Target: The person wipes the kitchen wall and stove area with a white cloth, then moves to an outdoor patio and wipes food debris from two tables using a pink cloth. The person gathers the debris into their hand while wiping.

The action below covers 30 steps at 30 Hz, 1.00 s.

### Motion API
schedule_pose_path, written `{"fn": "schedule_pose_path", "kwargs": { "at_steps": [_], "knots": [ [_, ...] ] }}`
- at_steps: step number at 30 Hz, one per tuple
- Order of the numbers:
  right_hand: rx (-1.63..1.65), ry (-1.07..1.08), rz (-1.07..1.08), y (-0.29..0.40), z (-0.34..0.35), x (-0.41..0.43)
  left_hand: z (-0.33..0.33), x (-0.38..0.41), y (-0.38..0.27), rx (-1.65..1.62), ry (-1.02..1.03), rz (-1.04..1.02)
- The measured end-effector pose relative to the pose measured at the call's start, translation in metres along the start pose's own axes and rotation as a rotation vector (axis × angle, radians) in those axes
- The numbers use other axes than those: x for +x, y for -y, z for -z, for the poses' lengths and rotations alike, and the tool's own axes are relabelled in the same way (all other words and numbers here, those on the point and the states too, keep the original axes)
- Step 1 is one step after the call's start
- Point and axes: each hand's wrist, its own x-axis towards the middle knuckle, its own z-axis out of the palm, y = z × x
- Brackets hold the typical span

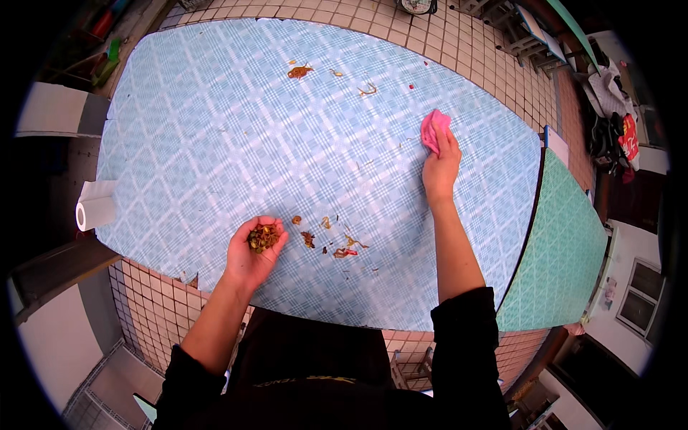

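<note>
My left hand (256, 250) is cupped palm up near the table's front edge, holding a heap of brown and yellowish food scraps (263, 237). Just right of it, more scraps (307, 239) and a piece with a red part (344, 252) lie scattered on the blue checked tablecloth (215, 134). Farther right and forward, my right hand (443, 166) grips a pink cloth (433, 130) against the tablecloth. Small thin bits lie to the left of that cloth. Toward the far side are a brown clump (300, 71), a curved yellowish scrap (368, 90) and a small red piece (411, 86).
A white paper roll (95, 207) lies at the table's left edge. A table with a green cover (564, 247) adjoins on the right. Stools (529, 32) stand beyond the far right edge on a tiled floor (365, 16). Bags (613, 118) are at the far right.
</note>
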Motion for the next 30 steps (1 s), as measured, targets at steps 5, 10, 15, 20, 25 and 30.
{"fn": "schedule_pose_path", "kwargs": {
  "at_steps": [5, 10, 15, 20, 25, 30],
  "knots": [
    [0.416, 0.515, 0.205, 0.07, -0.012, -0.079, -0.008, 0.02, -0.005, -0.004, -0.013, -0.026],
    [0.884, 0.635, -0.262, 0.083, 0.02, -0.044, -0.016, 0.033, -0.016, 0.003, 0.049, -0.011],
    [0.544, 0.029, -0.302, -0.02, -0.002, 0.071, -0.021, 0.05, -0.025, -0.029, 0.102, 0.036],
    [0.12, -0.048, 0.012, 0.015, -0.059, 0.087, -0.03, 0.058, -0.025, -0.031, 0.087, 0.016],
    [0.373, 0.434, 0.345, 0.081, -0.058, 0.013, -0.033, 0.063, -0.025, -0.043, 0.096, 0.009],
    [0.735, 0.846, 0.031, 0.094, -0.021, 0.002, -0.028, 0.059, -0.035, -0.014, 0.111, 0.012]
  ]
}}
